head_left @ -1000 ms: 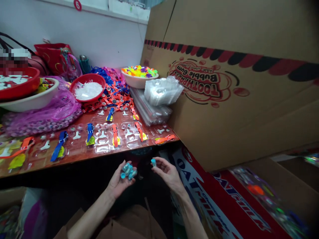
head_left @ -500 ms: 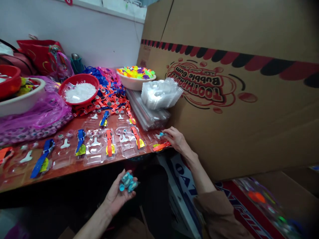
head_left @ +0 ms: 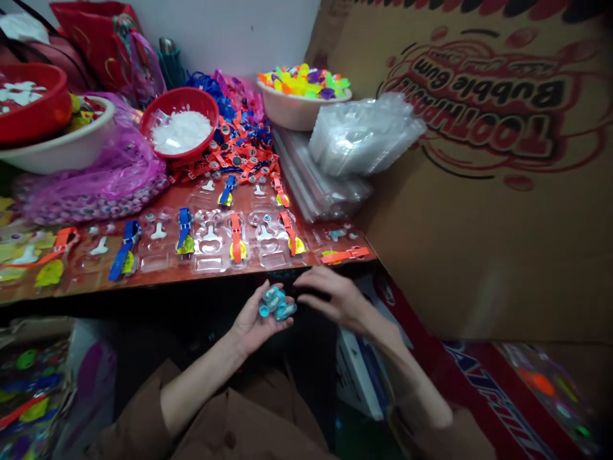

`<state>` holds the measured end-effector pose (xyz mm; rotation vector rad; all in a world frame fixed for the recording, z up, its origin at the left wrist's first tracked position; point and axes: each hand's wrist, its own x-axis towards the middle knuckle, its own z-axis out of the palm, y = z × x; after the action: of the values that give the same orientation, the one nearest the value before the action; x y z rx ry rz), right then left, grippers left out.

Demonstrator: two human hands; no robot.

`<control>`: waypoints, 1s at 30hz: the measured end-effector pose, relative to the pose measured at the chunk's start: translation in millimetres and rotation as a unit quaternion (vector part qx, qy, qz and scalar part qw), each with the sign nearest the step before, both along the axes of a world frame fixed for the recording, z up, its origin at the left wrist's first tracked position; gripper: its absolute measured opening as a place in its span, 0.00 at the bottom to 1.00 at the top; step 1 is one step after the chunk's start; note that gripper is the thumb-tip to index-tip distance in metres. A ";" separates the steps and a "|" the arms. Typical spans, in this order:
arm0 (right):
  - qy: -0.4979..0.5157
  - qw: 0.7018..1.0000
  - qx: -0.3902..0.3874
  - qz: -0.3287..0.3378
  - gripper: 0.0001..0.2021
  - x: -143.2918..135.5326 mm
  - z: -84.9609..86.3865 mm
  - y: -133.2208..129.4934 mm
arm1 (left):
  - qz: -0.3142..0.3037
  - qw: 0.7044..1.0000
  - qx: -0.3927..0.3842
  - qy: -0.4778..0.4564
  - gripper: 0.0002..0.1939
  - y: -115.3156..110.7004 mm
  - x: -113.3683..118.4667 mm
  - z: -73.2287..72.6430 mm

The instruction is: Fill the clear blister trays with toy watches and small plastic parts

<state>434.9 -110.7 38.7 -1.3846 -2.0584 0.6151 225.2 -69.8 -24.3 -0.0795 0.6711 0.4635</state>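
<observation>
My left hand (head_left: pixel 256 322) is palm up below the table's front edge, cradling several small clear containers with light blue caps (head_left: pixel 276 301). Just to the right hovers my right hand (head_left: pixel 330 294), its thumb and fingers apart and nothing visible in them. On the table's right corner sits a clear plastic blister tray (head_left: pixel 330 233) with a blue piece (head_left: pixel 336 234) and an orange toy watch strap (head_left: pixel 352 253). More clear trays run leftward along the edge, holding orange or blue straps (head_left: pixel 184 231), yellow pieces and white T-shaped pieces (head_left: pixel 210 234).
Clear plastic trays are stacked (head_left: pixel 359 137) beside a big cardboard box (head_left: pixel 479 255) at right. Behind stand a white bowl (head_left: pixel 301 112) of bright pieces, a red bowl (head_left: pixel 211 137) of white pieces and a heap of straps (head_left: pixel 239 153). A purple bag (head_left: pixel 96 185) lies at left.
My right hand has left the rightmost tray and come down and left towards my left hand. A blue piece now lies in that tray. The view has shifted downward.
</observation>
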 end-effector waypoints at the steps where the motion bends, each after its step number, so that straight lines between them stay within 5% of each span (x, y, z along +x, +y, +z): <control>1: 0.001 1.000 -0.023 0.019 0.11 -15.6 -3.2 -8.9 | 0.004 1.000 -0.004 0.000 0.14 -1.0 -0.4 0.8; 6: 0.044 0.996 -0.069 0.027 0.11 -43.3 -14.1 -24.6 | 0.011 1.000 -0.013 0.026 0.12 -3.1 -8.8 3.0; 13: 0.114 0.985 0.007 -0.133 0.10 5.2 3.1 32.5 | -0.013 0.999 0.029 0.039 0.13 1.8 -19.4 6.4; 19: 0.174 0.955 0.049 -0.237 0.15 44.8 1.2 85.4 | -0.036 0.997 0.057 0.049 0.15 3.1 -20.6 3.3; 30: 0.219 0.926 0.067 -0.301 0.13 63.1 -1.2 88.5 | -0.068 0.995 0.057 0.053 0.16 0.6 -22.7 -0.8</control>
<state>498.0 -22.2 37.5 -1.5263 -1.2116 0.4473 202.5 -69.1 -25.1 0.0988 0.7487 0.3755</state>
